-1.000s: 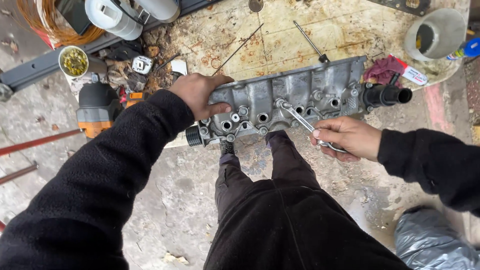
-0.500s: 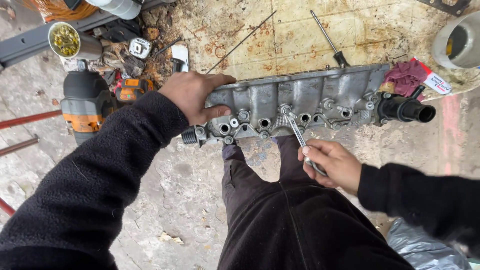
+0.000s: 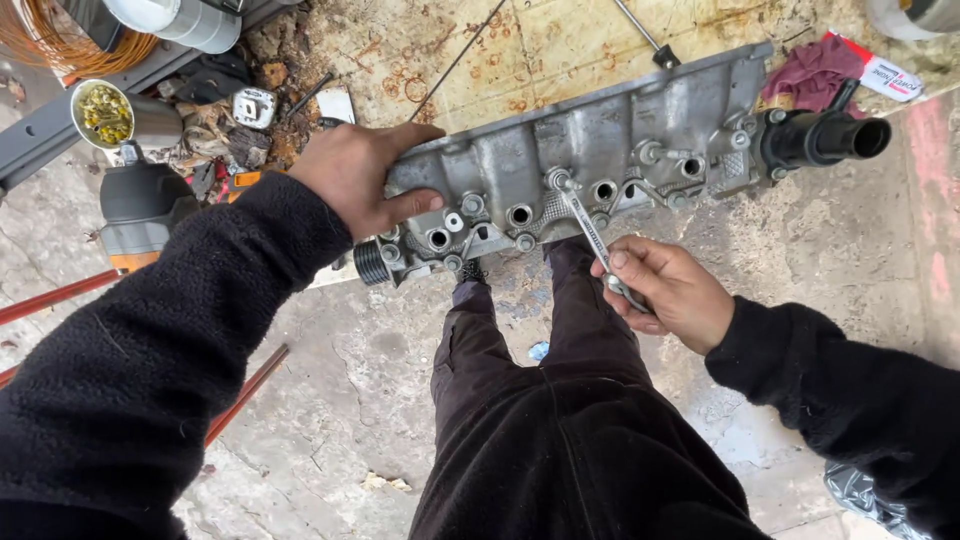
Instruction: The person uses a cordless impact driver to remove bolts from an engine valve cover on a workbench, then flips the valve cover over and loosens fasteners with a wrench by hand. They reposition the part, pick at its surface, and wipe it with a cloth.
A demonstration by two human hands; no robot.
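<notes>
- The metal engine part lies on the ground, just past the person's feet.
- The right hand grips a wrench set on a bolt.
- The left hand presses the part, fingers wrapped over its edge.
- Best to keep the wrench flat and turn slowly.

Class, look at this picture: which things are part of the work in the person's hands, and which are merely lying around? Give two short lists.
In the work:
- grey metal engine casting, steadied by the left hand
- wrench, gripped by the right hand, its head on a fitting of the casting

Lying about:
- tin can
- orange power tool
- red rag
- thin metal rod
</notes>
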